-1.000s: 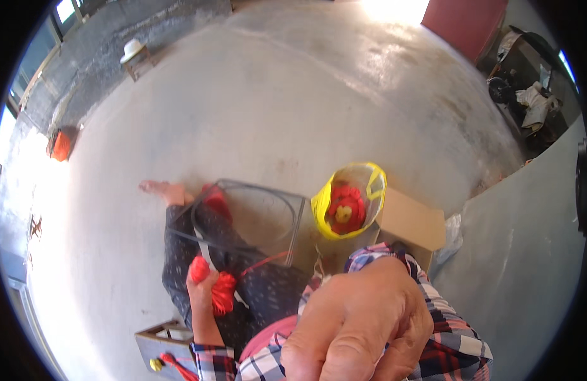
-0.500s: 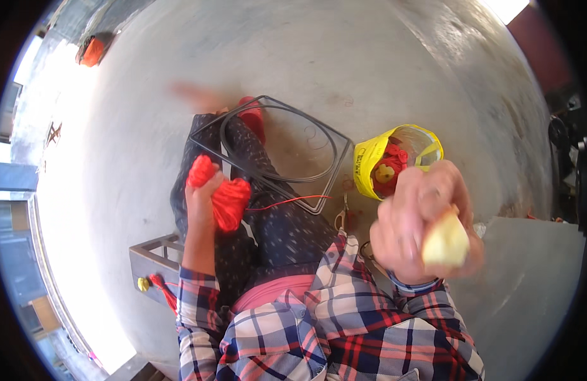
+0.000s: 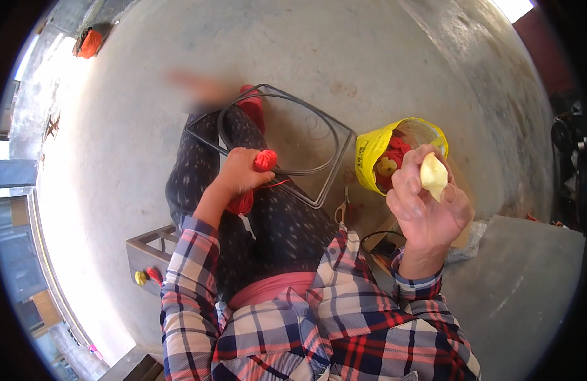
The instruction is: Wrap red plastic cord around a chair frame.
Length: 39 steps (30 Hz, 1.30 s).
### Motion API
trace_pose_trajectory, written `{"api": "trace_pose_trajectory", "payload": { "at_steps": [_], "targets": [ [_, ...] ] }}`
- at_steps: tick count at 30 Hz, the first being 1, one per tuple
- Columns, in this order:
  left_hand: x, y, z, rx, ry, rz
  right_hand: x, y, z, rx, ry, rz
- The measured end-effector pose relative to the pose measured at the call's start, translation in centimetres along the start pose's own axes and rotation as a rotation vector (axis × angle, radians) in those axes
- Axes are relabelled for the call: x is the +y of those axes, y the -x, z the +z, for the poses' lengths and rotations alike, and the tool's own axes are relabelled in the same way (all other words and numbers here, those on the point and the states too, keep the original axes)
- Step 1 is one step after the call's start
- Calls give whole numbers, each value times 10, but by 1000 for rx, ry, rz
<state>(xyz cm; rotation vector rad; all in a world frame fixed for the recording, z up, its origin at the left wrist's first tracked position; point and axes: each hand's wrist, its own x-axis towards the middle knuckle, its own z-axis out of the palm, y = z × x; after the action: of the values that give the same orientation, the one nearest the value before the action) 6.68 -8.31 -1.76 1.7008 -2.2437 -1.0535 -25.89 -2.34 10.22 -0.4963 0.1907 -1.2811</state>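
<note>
My left hand point(image 3: 237, 173) is closed round a hank of bright red yarn point(image 3: 265, 160); part of it shows past the thumb side and more hangs below the palm. It is over my dark speckled trousers point(image 3: 198, 166), by the near edge of a black wire frame point(image 3: 336, 178) with a round ring inside an angular outline. A red strand runs from the yarn across the frame. Raised at the right, my right hand point(image 3: 426, 213) grips a pale yellow piece of fruit point(image 3: 434, 176), like a bitten apple, in its fingertips. Beyond that hand stands a yellow bag point(image 3: 368, 162) containing red yarn.
Scissors point(image 3: 341, 213) lie on the floor between my lap and the bag. At my left is a brown wooden stool point(image 3: 147, 254) with small yellow and red bundles at its side. A grey sheet point(image 3: 528, 273) lies at right. An orange item point(image 3: 90, 44) is far left.
My left hand has moved right and turned over with the red yarn, now back upward. My right hand has dropped away from the camera, still holding the fruit piece.
</note>
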Motion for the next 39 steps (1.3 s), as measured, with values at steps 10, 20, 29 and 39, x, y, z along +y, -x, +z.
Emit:
{"api": "trace_pose_trajectory", "payload": {
  "at_steps": [10,20,29,39],
  "targets": [
    [31,45,-11,390,-351,121,-24,7,-20,-59,38,-91],
    [59,146,-65,597,126,-5,-9,18,-17,-15,-2,-80],
    [75,228,-19,746,-122,-68,-2,25,5,-84,7,-108],
    [100,256,23,883,-223,44,8,24,21,-151,35,-50]
  ]
}}
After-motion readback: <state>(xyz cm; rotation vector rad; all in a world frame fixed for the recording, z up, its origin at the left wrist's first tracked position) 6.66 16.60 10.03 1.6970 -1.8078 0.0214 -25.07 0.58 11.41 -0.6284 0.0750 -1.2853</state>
